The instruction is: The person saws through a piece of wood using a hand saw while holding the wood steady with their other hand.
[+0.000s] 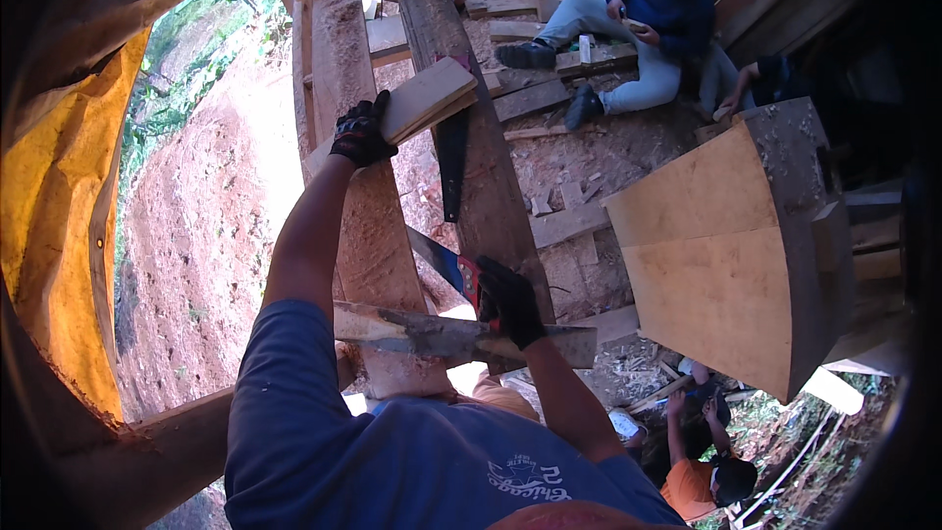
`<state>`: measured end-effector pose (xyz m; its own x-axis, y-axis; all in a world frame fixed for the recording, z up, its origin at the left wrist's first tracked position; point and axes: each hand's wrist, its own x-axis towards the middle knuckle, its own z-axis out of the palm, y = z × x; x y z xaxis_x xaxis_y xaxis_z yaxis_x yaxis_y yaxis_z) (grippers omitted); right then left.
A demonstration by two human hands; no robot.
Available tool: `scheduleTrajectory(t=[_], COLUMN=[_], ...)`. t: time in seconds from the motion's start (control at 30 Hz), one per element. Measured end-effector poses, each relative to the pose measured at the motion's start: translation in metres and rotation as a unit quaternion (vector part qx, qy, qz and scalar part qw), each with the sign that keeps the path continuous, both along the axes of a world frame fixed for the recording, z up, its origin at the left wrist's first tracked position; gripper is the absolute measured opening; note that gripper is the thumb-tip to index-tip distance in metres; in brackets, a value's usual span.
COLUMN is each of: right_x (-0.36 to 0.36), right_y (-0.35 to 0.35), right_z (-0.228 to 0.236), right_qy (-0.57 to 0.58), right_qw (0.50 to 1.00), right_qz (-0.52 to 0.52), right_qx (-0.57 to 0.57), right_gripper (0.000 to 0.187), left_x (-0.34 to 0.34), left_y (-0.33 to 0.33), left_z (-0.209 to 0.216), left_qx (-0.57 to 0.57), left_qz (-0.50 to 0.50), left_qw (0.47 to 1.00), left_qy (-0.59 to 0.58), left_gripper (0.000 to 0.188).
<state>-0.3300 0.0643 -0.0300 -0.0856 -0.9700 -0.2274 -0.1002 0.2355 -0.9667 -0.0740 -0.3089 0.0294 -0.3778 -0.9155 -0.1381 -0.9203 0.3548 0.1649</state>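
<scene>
My left hand (363,133), in a dark glove, grips a small stack of pale wooden boards (428,104) that lies slanted across the workbench planks. My right hand (510,305), also gloved, is closed round the red handle of a handsaw (469,280). Its blade points up and to the left, below the boards and apart from them. A second saw (452,162) with a dark blade lies on the right-hand plank (491,196), partly under the boards' end. A short crosswise board (422,331) lies just in front of me, close below my right hand.
Sawdust covers the long left plank (363,226). A large wooden panel box (706,255) stands at the right. Beyond the bench, a person in blue (667,0) sits among scrap wood; another in orange (692,486) is at lower right. A yellow tarp (69,216) hangs left.
</scene>
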Motion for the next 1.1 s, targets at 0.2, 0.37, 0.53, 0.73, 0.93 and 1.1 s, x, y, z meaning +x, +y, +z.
scheduleTrajectory(t=[0.2,0.37,0.53,0.73,0.93,1.1], right_x=[0.004,0.002,0.005,-0.013,-0.027,-0.059], right_y=[0.003,0.008,0.0,-0.003,-0.006,0.015], right_z=[-0.015,-0.029,-0.017,-0.003,0.013,0.041], right_qy=[-0.044,0.018,-0.072,-0.113,0.283,-0.139], right_qw=[0.999,0.997,0.997,0.992,0.93,0.987], right_qz=[-0.005,0.01,-0.005,0.031,0.186,0.077], right_qx=[-0.026,-0.077,0.003,0.036,-0.141,0.0], right_gripper=[0.041,0.043,0.042,0.04,0.044,0.044], left_x=[0.011,0.004,-0.01,-0.098,-0.053,0.012], left_y=[0.01,0.01,0.048,0.234,0.374,0.41], left_z=[-0.004,0.007,0.015,0.06,0.052,-0.004], left_qx=[-0.016,0.011,-0.094,0.034,0.122,0.017], left_qz=[-0.059,-0.047,0.009,-0.069,-0.158,-0.104], left_qw=[0.998,0.999,0.995,0.958,0.955,0.975], left_qy=[0.018,0.006,-0.018,0.276,0.219,0.198], left_gripper=[0.125,0.129,0.128,0.098,0.095,0.108])
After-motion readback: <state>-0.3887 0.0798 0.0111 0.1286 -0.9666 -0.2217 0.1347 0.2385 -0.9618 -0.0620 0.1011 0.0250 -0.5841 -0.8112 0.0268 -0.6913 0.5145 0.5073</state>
